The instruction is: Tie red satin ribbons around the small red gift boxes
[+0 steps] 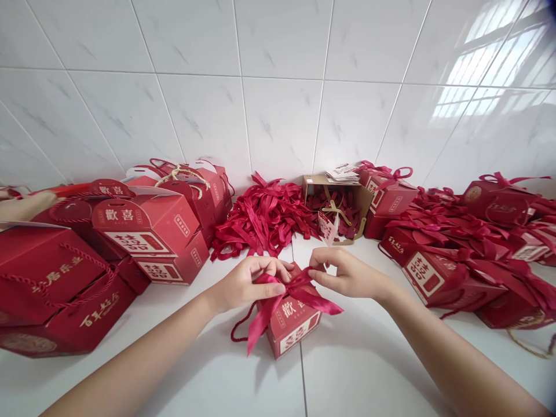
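A small red gift box (293,324) with printed characters stands on the white tiled surface right in front of me. Across its top lies a bow of dark pink ribbon (319,302), with one tail hanging down the box's left side and another pointing right. My left hand (260,281) pinches the left part of the bow between thumb and fingers. From the other side, my right hand (341,271) pinches the right loop with thumb and forefinger. A dark red cord handle (241,330) sticks out at the box's left. The knot is partly covered by my left fingers.
Behind the box lies a heap of loose ribbons (267,217). Next to it is an open cardboard box (365,214) holding dark red pieces. Red boxes (143,223) are stacked at left; boxes with bows (443,275) crowd the right. A tiled wall (282,116) rises behind.
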A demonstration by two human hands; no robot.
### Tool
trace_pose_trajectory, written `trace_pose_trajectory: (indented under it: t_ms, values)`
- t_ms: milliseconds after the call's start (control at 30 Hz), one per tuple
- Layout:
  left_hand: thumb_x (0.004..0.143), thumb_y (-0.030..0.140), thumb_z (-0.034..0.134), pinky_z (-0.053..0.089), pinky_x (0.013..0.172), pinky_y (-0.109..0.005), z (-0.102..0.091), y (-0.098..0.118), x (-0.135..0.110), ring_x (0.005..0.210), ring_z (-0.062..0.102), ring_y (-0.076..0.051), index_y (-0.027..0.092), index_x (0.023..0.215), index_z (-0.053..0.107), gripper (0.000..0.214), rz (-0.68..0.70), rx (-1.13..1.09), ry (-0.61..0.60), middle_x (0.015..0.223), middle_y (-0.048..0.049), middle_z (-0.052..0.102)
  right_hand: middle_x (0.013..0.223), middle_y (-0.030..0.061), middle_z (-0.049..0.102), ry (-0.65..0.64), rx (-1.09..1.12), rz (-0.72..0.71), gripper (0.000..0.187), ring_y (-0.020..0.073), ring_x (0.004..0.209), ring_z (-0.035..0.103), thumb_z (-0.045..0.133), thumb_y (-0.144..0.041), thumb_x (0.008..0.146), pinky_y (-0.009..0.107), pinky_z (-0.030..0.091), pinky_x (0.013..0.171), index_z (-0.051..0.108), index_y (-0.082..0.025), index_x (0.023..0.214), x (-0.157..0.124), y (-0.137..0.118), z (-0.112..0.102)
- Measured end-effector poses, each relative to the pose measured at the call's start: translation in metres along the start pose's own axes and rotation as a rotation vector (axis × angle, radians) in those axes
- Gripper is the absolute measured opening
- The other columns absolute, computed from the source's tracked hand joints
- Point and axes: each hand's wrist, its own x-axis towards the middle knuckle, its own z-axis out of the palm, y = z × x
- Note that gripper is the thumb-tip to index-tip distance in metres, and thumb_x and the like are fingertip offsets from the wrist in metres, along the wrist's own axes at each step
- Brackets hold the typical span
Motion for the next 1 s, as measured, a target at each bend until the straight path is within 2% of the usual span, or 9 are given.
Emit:
trace_pose_trajectory:
  t_ms: [33, 67, 167, 267, 400, 500, 633, 800, 1000]
  values:
    - [0.074, 0.024, 0.069, 0.036, 0.100, -0.040, -0.002, 0.001, 0.000, 0.114, 0.053, -0.024, 0.018, 0.061, 0.043, 0.029, 0.004, -0.053, -0.018, 0.093, -0.0061, 0.067, 0.075, 0.0001, 0.055, 0.025, -0.002, -0.001, 0.006, 0.0118, 0.068, 0.048, 0.049, -0.017, 0.085, 0.025, 0.042, 0.062, 0.052, -0.019, 0.080, 0.000, -0.002, -0.001]
    - [0.075, 0.025, 0.067, 0.036, 0.099, -0.040, -0.003, 0.001, 0.000, 0.113, 0.054, -0.024, 0.018, 0.063, 0.045, 0.027, 0.005, -0.094, -0.029, 0.096, -0.0068, 0.067, 0.084, 0.0020, 0.057, 0.059, -0.001, -0.010, 0.007, 0.0129, 0.074, 0.051, 0.048, -0.017, 0.086, 0.026, 0.044, 0.067, 0.054, -0.019, 0.090, -0.001, -0.004, -0.002]
    - [0.075, 0.031, 0.067, 0.038, 0.094, -0.039, -0.007, 0.001, 0.001, 0.107, 0.056, -0.025, 0.016, 0.063, 0.050, 0.026, -0.017, -0.136, -0.018, 0.106, -0.0089, 0.065, 0.106, 0.0071, 0.055, 0.153, -0.048, -0.083, 0.023, 0.0164, 0.096, 0.052, 0.045, -0.013, 0.087, 0.033, 0.044, 0.084, 0.055, -0.021, 0.106, 0.000, -0.013, 0.000]
    - [0.073, 0.035, 0.068, 0.040, 0.086, -0.035, -0.009, -0.001, 0.001, 0.100, 0.057, -0.025, 0.015, 0.057, 0.053, 0.030, -0.074, -0.091, 0.044, 0.108, -0.0082, 0.064, 0.116, 0.0091, 0.050, 0.183, -0.146, -0.130, 0.020, 0.0202, 0.107, 0.047, 0.050, -0.016, 0.086, 0.039, 0.040, 0.094, 0.063, -0.022, 0.099, 0.003, -0.024, 0.010]
    - [0.072, 0.038, 0.068, 0.042, 0.079, -0.032, -0.010, -0.003, 0.002, 0.096, 0.057, -0.024, 0.015, 0.050, 0.053, 0.035, -0.115, -0.013, 0.065, 0.103, -0.0067, 0.064, 0.117, 0.0085, 0.052, 0.201, -0.238, -0.111, 0.011, 0.0244, 0.108, 0.045, 0.061, -0.027, 0.082, 0.045, 0.040, 0.093, 0.069, -0.023, 0.088, 0.008, -0.032, 0.028]
    - [0.076, 0.040, 0.063, 0.042, 0.080, -0.032, -0.010, -0.002, 0.002, 0.098, 0.056, -0.024, 0.015, 0.050, 0.054, 0.038, -0.090, 0.000, 0.063, 0.100, -0.0069, 0.064, 0.118, 0.0079, 0.052, 0.228, -0.244, -0.097, 0.009, 0.0247, 0.109, 0.045, 0.063, -0.025, 0.080, 0.044, 0.041, 0.092, 0.070, -0.024, 0.087, 0.010, -0.033, 0.036]
    - [0.077, 0.039, 0.062, 0.042, 0.083, -0.033, -0.010, 0.003, 0.000, 0.098, 0.055, -0.024, 0.016, 0.054, 0.058, 0.033, -0.059, 0.001, 0.046, 0.103, -0.0068, 0.061, 0.115, 0.0074, 0.053, 0.250, -0.223, -0.096, 0.007, 0.0238, 0.106, 0.046, 0.063, -0.023, 0.079, 0.043, 0.041, 0.091, 0.070, -0.022, 0.080, 0.010, -0.032, 0.038]
    - [0.074, 0.038, 0.064, 0.042, 0.074, -0.030, -0.010, 0.008, 0.000, 0.085, 0.055, -0.019, 0.016, 0.050, 0.050, 0.035, -0.094, 0.063, 0.083, 0.094, -0.0045, 0.057, 0.113, 0.0064, 0.056, 0.240, -0.225, -0.137, 0.007, 0.0227, 0.106, 0.046, 0.062, -0.021, 0.079, 0.041, 0.042, 0.091, 0.068, -0.021, 0.075, 0.010, -0.030, 0.036]
    - [0.072, 0.033, 0.066, 0.040, 0.077, -0.031, -0.013, 0.007, 0.002, 0.087, 0.053, -0.020, 0.016, 0.046, 0.044, 0.038, -0.094, 0.084, 0.083, 0.092, -0.0041, 0.053, 0.112, 0.0060, 0.057, 0.234, -0.236, -0.147, 0.007, 0.0236, 0.106, 0.046, 0.063, -0.021, 0.079, 0.042, 0.042, 0.090, 0.066, -0.021, 0.073, 0.009, -0.031, 0.037]
